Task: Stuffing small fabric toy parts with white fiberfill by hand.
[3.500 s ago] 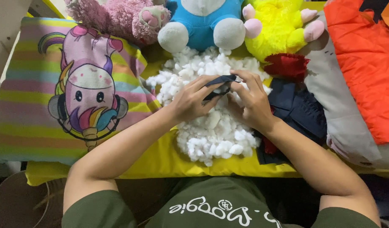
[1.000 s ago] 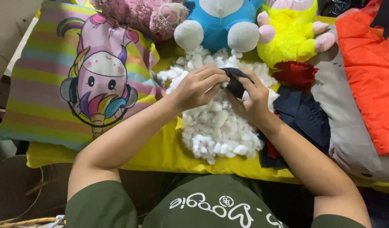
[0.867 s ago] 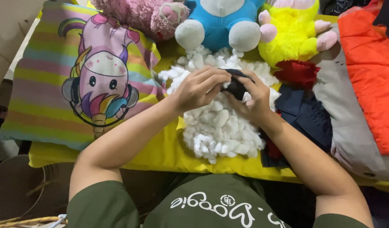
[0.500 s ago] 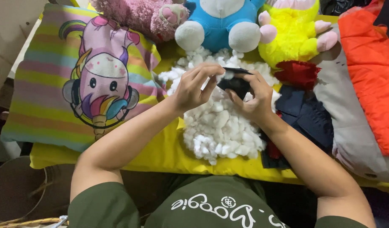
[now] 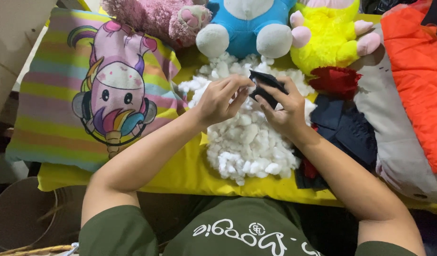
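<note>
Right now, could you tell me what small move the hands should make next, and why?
Probably the left hand should pinch a tuft from the white stuffing pile just beneath; both hands hold the small dark fabric piece above it, the right hand supporting it.

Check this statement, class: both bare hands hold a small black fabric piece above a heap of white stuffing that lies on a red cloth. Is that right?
Not quite. The head view shows the heap of white stuffing lying on a yellow cloth, not a red one. The rest stands: the left hand and right hand hold the small black fabric piece above it.
</note>
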